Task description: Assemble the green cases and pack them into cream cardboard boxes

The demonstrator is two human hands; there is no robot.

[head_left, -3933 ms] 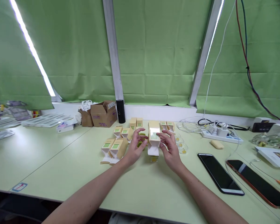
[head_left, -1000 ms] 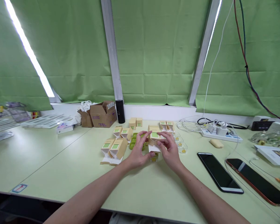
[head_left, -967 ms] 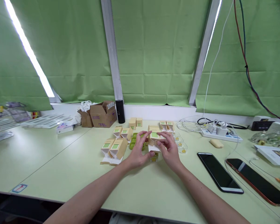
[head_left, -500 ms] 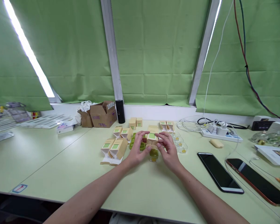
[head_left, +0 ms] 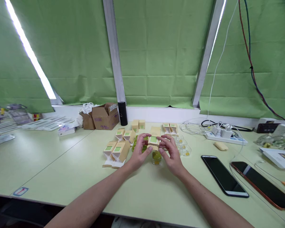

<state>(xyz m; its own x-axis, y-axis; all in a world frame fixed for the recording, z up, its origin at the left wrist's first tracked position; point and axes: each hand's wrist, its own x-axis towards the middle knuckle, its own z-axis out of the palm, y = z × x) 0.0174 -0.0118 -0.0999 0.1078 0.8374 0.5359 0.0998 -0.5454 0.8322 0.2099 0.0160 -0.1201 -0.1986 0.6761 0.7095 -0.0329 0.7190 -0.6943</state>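
Between my hands is a small tan cardboard box (head_left: pixel 154 140) with a green label and a raised front flap. My left hand (head_left: pixel 140 152) grips its left side, the thumb at the front flap. My right hand (head_left: pixel 171 153) has its curled fingers on the box's right side. Just in front of the box stands a small clear jar (head_left: pixel 156 157) with green contents, close to my right thumb. Green-filled containers (head_left: pixel 136 146) are partly hidden behind my left hand. Clear containers with yellow spots (head_left: pixel 185 150) lie beyond my right hand.
Open tan boxes (head_left: pixel 120 148) lie on the left, with closed boxes (head_left: pixel 135 124) behind. A carton (head_left: pixel 104 117) and a black cylinder (head_left: pixel 122 114) stand at the back. Right are two phones (head_left: pixel 224 175) (head_left: pixel 261 182), a power strip (head_left: pixel 225 137) and cables.
The box has tilted and shifted slightly left, and its front flap sits higher. My left thumb has moved up to the flap. The jar has stayed in place.
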